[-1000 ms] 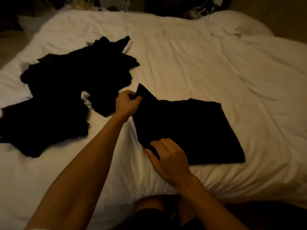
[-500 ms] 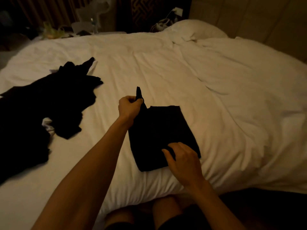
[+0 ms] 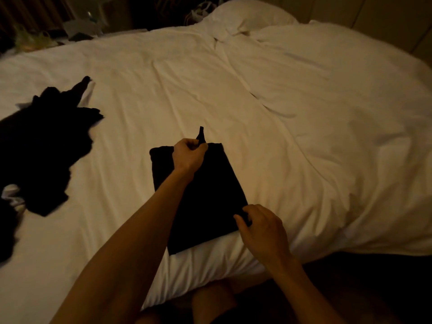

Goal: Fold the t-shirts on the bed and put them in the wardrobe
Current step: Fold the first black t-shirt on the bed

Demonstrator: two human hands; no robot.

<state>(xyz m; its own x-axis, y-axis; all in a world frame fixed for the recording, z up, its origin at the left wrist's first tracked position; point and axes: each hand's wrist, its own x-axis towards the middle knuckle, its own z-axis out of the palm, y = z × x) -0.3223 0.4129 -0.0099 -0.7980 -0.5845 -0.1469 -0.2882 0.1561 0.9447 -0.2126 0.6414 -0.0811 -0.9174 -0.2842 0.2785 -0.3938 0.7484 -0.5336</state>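
Dim warm light — beige panelled wall (image 3: 385,17), cluttered bedside table (image 3: 77,32).

Cut off at the picture's left edge: heap of black t-shirts (image 3: 44,146) by the left edge of the bed (image 3: 304,136); number of garments not to be told, folds lost in the dark. Mostly buried under it: white cloth (image 3: 10,195). On folded t-shirt (image 3: 210,195) at the near edge: middle crossed by left forearm, far edge partly behind left hand (image 3: 189,156), near right corner under fingers of right hand (image 3: 264,230). Beyond the far left corner: clutter (image 3: 35,39), dim, blurred, unidentifiable.
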